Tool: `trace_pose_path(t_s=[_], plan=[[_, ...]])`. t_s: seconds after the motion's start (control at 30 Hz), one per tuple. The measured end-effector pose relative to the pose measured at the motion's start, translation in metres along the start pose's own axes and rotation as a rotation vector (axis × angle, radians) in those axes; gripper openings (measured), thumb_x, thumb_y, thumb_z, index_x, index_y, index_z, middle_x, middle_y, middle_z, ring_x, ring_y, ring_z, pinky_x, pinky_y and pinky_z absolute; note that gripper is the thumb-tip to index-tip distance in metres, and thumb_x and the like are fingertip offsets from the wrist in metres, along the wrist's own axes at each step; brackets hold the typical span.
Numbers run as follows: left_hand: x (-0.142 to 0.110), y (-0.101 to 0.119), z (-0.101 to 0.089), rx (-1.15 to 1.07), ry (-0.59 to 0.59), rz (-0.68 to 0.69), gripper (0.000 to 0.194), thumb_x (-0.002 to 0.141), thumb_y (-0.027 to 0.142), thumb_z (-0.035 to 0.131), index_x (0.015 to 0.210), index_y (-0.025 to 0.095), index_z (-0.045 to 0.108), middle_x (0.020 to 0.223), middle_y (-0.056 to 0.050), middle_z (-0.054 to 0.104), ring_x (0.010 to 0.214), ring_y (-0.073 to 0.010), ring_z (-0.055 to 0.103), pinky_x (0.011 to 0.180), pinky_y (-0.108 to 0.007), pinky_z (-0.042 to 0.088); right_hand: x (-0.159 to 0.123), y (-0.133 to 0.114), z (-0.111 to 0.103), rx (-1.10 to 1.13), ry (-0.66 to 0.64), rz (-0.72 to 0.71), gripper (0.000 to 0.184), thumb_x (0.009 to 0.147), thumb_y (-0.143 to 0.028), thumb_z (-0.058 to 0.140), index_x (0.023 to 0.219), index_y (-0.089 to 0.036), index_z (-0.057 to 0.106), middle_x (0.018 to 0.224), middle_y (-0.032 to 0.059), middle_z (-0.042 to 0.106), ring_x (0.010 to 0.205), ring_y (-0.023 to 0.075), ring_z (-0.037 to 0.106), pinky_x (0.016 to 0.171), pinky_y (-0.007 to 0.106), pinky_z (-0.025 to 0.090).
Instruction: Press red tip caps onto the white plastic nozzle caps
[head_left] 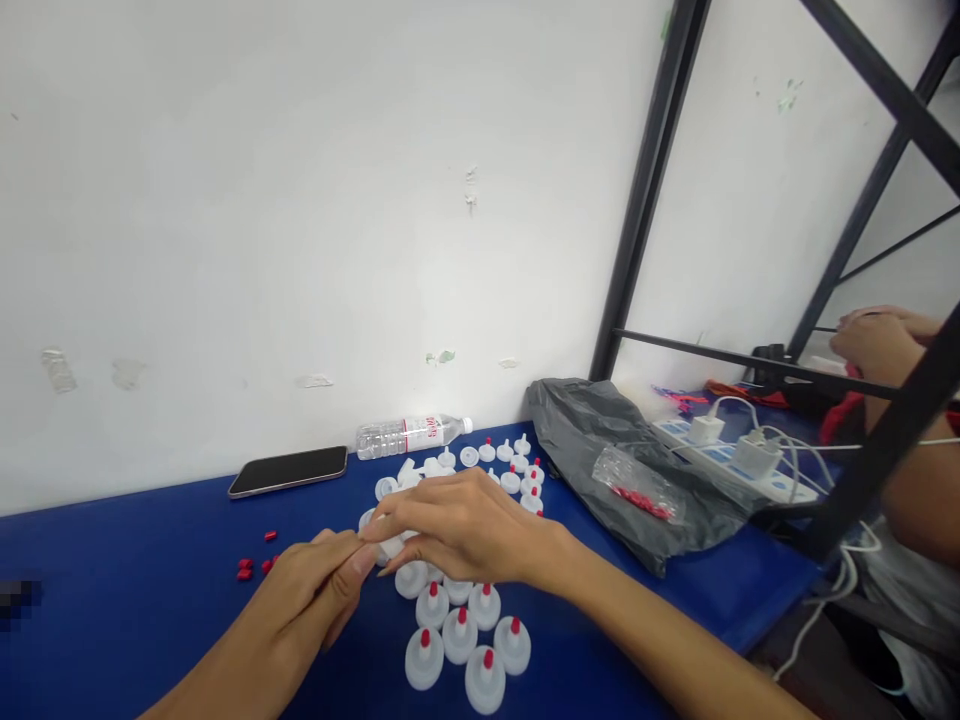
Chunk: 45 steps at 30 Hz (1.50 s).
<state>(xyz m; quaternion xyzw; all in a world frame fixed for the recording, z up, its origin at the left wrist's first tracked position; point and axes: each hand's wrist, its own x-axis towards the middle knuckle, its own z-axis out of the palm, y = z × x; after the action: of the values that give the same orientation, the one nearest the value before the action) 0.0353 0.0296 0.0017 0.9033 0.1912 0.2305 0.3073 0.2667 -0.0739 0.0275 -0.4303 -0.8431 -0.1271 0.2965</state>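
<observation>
My left hand (pixel 319 585) and my right hand (pixel 469 522) meet at the fingertips above the blue table. Between the fingers and thumb of my right hand shows part of a white nozzle cap (pixel 391 546). My left fingers are pinched together against it; whatever they grip is hidden. In front of my right hand stand several white nozzle caps with red tips (pixel 460 633), upright. Behind it lie more white nozzle caps (pixel 510 481), some with red tips and some without. Loose red tips (pixel 244 569) are scattered left of my left hand.
A phone (pixel 289 471) and a clear plastic bottle (pixel 412 434) lie along the wall. To the right, a dark plastic bag (pixel 600 465) carries a clear bag of red tips (pixel 639 488). Beyond are a power strip (pixel 731 465), a black metal frame (pixel 649 190) and another person's arm (pixel 892 370).
</observation>
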Motion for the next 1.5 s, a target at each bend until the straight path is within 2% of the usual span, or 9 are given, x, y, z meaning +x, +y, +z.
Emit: trace_pose_path(t_s=[0.3, 0.43, 0.63, 0.73, 0.83, 1.0, 1.17, 1.3, 1.5], plan=[[0.013, 0.017, 0.011, -0.743, -0.209, -0.209, 0.063, 0.098, 0.073, 0.052, 0.056, 0.026, 0.043, 0.052, 0.001, 0.041, 0.063, -0.0196, 0.042, 0.072, -0.033, 0.046, 0.002, 0.001, -0.004, -0.233, 0.140, -0.142, 0.018, 0.115, -0.022, 0.053, 0.128, -0.026, 0.064, 0.129, -0.0048, 0.081, 0.085, 0.0109, 0.072, 0.060, 0.028, 0.047], [0.007, 0.019, 0.001, -0.878, -0.138, -0.295, 0.058, 0.098, 0.068, 0.053, 0.060, 0.028, 0.034, 0.046, 0.004, 0.027, 0.061, -0.0202, 0.040, 0.074, -0.034, 0.052, -0.013, 0.033, -0.019, -0.272, 0.170, 0.108, 0.019, 0.115, -0.027, 0.052, 0.124, -0.034, 0.068, 0.124, -0.0062, 0.081, 0.090, 0.0103, 0.075, 0.075, 0.023, 0.054], [0.018, -0.012, -0.021, -0.288, 0.145, -0.136, 0.055, 0.099, 0.065, 0.051, 0.061, 0.026, 0.041, 0.058, 0.001, 0.046, 0.056, -0.0177, 0.040, 0.056, -0.032, 0.038, -0.042, 0.095, -0.046, -0.382, 0.254, 0.546, 0.033, 0.110, -0.035, 0.059, 0.140, -0.021, 0.063, 0.101, 0.0051, 0.077, 0.069, 0.0177, 0.069, 0.071, 0.031, 0.054], [0.024, -0.034, -0.023, 0.357, 0.260, 0.072, 0.043, 0.104, 0.051, 0.043, 0.071, 0.025, 0.056, 0.068, -0.002, 0.058, 0.065, -0.0222, 0.053, 0.062, -0.035, 0.040, -0.042, 0.095, -0.040, -0.358, 0.166, 0.606, 0.028, 0.108, -0.029, 0.060, 0.135, -0.027, 0.067, 0.122, 0.0050, 0.074, 0.076, 0.0144, 0.070, 0.075, 0.029, 0.053], [0.025, -0.055, -0.021, 0.644, 0.191, 0.194, 0.039, 0.108, 0.039, 0.037, 0.088, 0.024, 0.067, 0.085, -0.007, 0.069, 0.087, -0.0280, 0.065, 0.068, -0.037, 0.045, -0.037, 0.088, -0.033, -0.337, 0.097, 0.653, 0.020, 0.105, -0.024, 0.064, 0.123, -0.027, 0.072, 0.121, 0.0036, 0.075, 0.081, 0.0144, 0.071, 0.075, 0.028, 0.051], [0.026, -0.067, -0.022, 0.792, 0.071, 0.146, 0.047, 0.109, 0.027, 0.026, 0.094, 0.022, 0.071, 0.098, -0.011, 0.068, 0.093, -0.0299, 0.066, 0.066, -0.039, 0.048, -0.039, 0.092, -0.029, -0.320, 0.003, 0.731, 0.012, 0.106, -0.028, 0.068, 0.114, -0.020, 0.072, 0.102, 0.0026, 0.075, 0.086, 0.0174, 0.071, 0.083, 0.034, 0.058], [0.026, -0.070, -0.024, 0.880, 0.000, 0.149, 0.050, 0.107, 0.016, 0.027, 0.116, 0.019, 0.076, 0.110, -0.014, 0.068, 0.094, -0.0291, 0.070, 0.061, -0.037, 0.049, -0.045, 0.103, -0.025, -0.277, -0.101, 0.712, 0.025, 0.105, -0.038, 0.074, 0.120, -0.018, 0.072, 0.131, 0.0085, 0.071, 0.115, 0.0242, 0.071, 0.099, 0.047, 0.061], [0.026, -0.077, -0.022, 0.899, 0.038, 0.195, 0.050, 0.107, 0.015, 0.032, 0.137, 0.018, 0.072, 0.123, -0.016, 0.073, 0.112, -0.0333, 0.070, 0.069, -0.039, 0.055, -0.045, 0.105, -0.021, -0.249, -0.185, 0.708, 0.027, 0.106, -0.039, 0.072, 0.123, -0.018, 0.071, 0.125, 0.0077, 0.073, 0.110, 0.0236, 0.072, 0.097, 0.046, 0.062], [0.027, -0.064, -0.024, 0.874, -0.042, 0.190, 0.045, 0.109, 0.020, 0.033, 0.105, 0.020, 0.078, 0.103, -0.012, 0.076, 0.103, -0.0324, 0.067, 0.068, -0.040, 0.052, -0.042, 0.101, -0.016, -0.169, -0.303, 0.689, 0.028, 0.107, -0.041, 0.071, 0.123, -0.017, 0.071, 0.120, 0.0067, 0.074, 0.100, 0.0206, 0.074, 0.090, 0.042, 0.064]])
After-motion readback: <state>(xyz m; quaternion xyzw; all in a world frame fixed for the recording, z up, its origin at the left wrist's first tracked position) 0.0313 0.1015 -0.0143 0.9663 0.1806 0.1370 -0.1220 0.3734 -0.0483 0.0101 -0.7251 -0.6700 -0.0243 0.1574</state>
